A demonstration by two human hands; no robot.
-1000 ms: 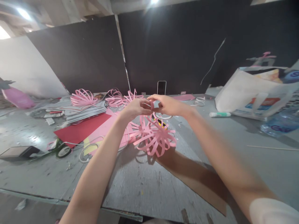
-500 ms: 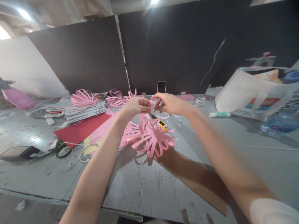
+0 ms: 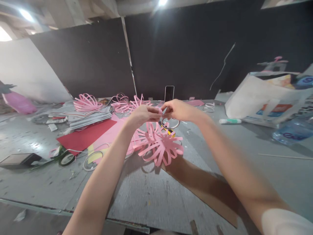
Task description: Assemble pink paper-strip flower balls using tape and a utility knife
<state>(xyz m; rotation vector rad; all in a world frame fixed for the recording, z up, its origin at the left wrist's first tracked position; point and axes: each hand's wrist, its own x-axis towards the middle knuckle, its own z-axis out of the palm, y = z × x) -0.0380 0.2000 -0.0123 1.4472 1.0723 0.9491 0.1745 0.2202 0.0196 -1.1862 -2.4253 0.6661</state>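
Observation:
My left hand [image 3: 146, 113] pinches a small pink paper piece [image 3: 160, 111] at the centre, above the table. My right hand [image 3: 174, 110] meets it from the right, its fingertips closed at the same piece. Just below the hands lies a looped pink paper-strip flower [image 3: 162, 145]. A white tape roll [image 3: 170, 123] shows under my right hand, and a yellow cutter [image 3: 170, 132] is partly hidden behind the flower.
Pink strip shapes [image 3: 86, 102] and a paper stack [image 3: 85, 116] stand at the back left, near red paper [image 3: 85, 135]. Scissors [image 3: 66, 158] lie left. A brown cardboard strip [image 3: 202, 186] crosses the front. At right are a glue stick [image 3: 230, 121], white bag [image 3: 259, 98] and bottle [image 3: 290, 132].
Both hands have dropped slightly and come closer together, with the pink piece now mostly covered by the fingers. The things on the table have stayed in place.

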